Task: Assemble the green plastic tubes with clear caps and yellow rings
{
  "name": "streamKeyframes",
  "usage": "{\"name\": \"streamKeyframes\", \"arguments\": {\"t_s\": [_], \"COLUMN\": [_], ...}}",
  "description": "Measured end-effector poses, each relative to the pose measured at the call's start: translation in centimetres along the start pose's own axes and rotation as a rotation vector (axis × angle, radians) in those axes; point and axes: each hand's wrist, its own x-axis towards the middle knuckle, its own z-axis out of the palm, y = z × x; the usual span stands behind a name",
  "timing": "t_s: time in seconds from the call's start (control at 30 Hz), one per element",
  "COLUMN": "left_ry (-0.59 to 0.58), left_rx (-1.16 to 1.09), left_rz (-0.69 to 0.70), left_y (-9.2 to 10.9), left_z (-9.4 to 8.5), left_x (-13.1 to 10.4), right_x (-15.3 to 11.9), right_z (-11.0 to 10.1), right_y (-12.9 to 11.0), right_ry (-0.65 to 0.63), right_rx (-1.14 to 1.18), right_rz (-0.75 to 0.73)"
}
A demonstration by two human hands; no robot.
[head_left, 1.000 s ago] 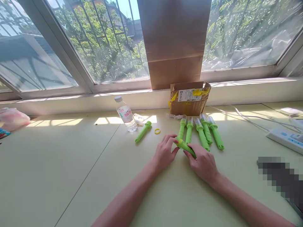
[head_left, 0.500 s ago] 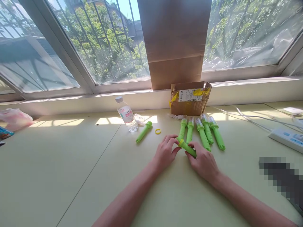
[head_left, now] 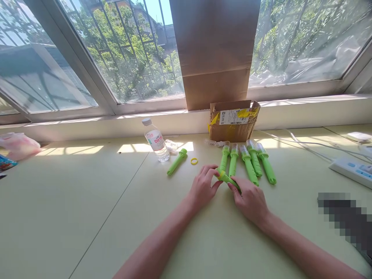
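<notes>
A green plastic handle [head_left: 229,181] is held slantwise just above the table. My left hand [head_left: 205,181] pinches its collar end, where a yellow ring [head_left: 221,175] sits around it. My right hand [head_left: 249,197] is closed around the lower part, fingers on top and thumb beneath. Behind my hands lie several green handles with clear caps [head_left: 249,166], fanned out side by side. To the left of my left hand are a loose yellow ring [head_left: 194,161] and a green handle without a clear cap [head_left: 177,162].
A water bottle [head_left: 156,141] stands at the back, beside crumpled clear plastic [head_left: 171,146]. An open cardboard box [head_left: 232,130] rests against the window ledge. On the right are a white power strip [head_left: 350,170], cables [head_left: 308,145] and a blurred-out dark object [head_left: 345,221]. A pinkish plastic bag [head_left: 20,146] lies far left.
My right hand has shifted slightly along the green handle, its fingers closer to the yellow ring. My left hand keeps its pinch at the collar; other things stay put.
</notes>
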Motion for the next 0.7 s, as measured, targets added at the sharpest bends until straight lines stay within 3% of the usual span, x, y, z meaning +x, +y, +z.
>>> {"name": "streamKeyframes", "arguments": {"t_s": [0.23, 0.5, 0.7], "left_ry": [-0.004, 0.017, 0.008], "left_rx": [0.039, 0.076, 0.029], "left_rz": [0.019, 0.034, 0.014], "left_y": [-0.11, -0.19, 0.0], "left_z": [0.05, 0.14, -0.1], "left_x": [-0.09, -0.07, 0.07], "right_x": [0.21, -0.02, -0.05], "right_z": [-0.07, -0.08, -0.15], "right_y": [0.04, 0.02, -0.17], "right_ry": [-0.058, 0.011, -0.004], "right_rx": [0.014, 0.055, 0.028], "right_rz": [0.011, 0.02, 0.064]}}
